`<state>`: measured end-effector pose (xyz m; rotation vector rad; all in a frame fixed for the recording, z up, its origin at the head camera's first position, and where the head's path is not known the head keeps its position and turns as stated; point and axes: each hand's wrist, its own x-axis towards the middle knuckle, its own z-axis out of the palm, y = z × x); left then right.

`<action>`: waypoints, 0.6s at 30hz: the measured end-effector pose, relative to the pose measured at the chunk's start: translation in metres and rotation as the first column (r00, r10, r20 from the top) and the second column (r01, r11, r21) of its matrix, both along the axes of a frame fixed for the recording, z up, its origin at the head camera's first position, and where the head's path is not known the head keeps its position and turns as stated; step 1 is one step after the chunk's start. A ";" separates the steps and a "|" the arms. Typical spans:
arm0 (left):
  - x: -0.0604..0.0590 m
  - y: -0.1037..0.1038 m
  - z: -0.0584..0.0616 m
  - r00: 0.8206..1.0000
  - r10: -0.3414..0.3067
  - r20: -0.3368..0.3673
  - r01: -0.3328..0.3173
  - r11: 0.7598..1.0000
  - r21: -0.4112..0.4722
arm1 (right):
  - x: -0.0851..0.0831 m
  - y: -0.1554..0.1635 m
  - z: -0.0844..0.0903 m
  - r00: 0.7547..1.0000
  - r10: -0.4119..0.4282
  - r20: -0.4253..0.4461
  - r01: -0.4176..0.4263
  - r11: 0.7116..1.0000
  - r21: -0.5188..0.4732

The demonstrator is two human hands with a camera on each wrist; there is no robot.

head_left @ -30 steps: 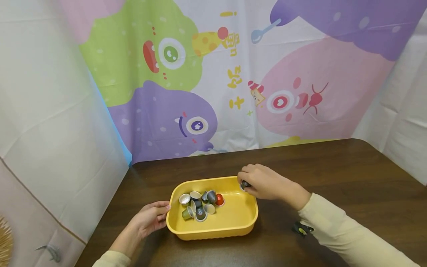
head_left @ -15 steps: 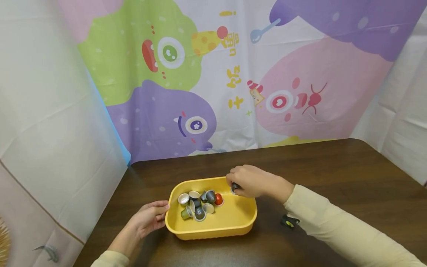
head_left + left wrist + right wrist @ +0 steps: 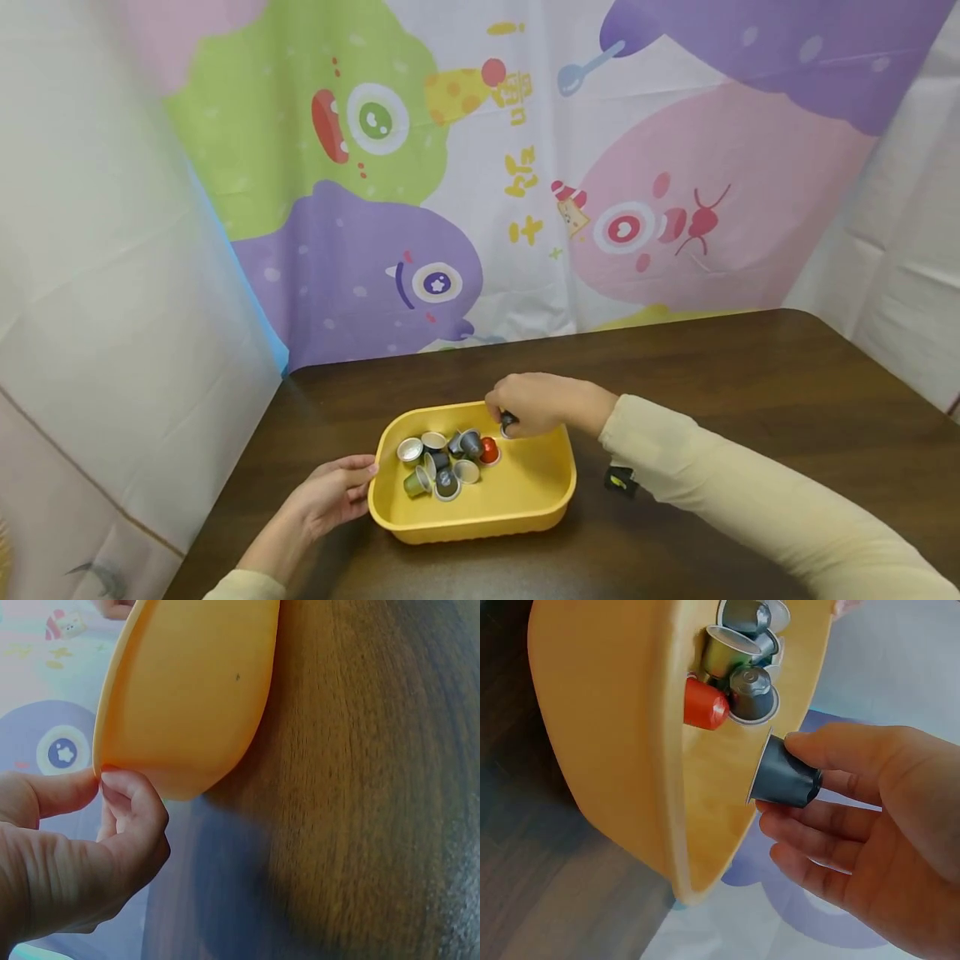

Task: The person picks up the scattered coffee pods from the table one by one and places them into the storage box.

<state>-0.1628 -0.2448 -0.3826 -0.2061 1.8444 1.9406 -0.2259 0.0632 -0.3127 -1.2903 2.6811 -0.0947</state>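
Several coffee capsules lie heaped at the left and back of a yellow plastic bin (image 3: 480,528), among them a red capsule (image 3: 489,451) and a green capsule (image 3: 416,482). Over the bin's back rim, my right hand (image 3: 534,402) holds a dark capsule (image 3: 786,775) between thumb and fingers, near the red one. In the right wrist view its flanged lid faces the inside of the bin, apart from the others. My left hand (image 3: 330,493) pinches the rim at the bin's left end, thumb on one side and fingers on the other, as the left wrist view shows.
The bin stands on a dark brown wooden table (image 3: 712,375). A cloth with cartoon monsters (image 3: 525,292) hangs behind it, and white cloth walls (image 3: 150,292) flank both sides. A small black item with a yellow-green mark (image 3: 621,481) shows beneath the right sleeve.
My right hand has moved left along the bin's back rim with the dark capsule, closer to the heap. The left hand keeps its grip on the bin.
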 end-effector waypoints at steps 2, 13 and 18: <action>0.001 0.000 0.001 1.000 -0.008 0.003 0.008 1.000 0.002 | -0.002 -0.004 -0.001 1.000 -0.009 0.024 0.009 1.000 0.018; 0.003 -0.001 0.005 1.000 -0.007 0.016 0.008 0.999 -0.048 | -0.006 -0.028 0.003 0.989 -0.119 0.085 0.104 0.980 0.168; 0.001 0.004 0.004 1.000 -0.025 0.015 0.026 0.999 -0.038 | -0.007 -0.026 -0.001 0.977 -0.171 0.125 0.145 0.970 0.194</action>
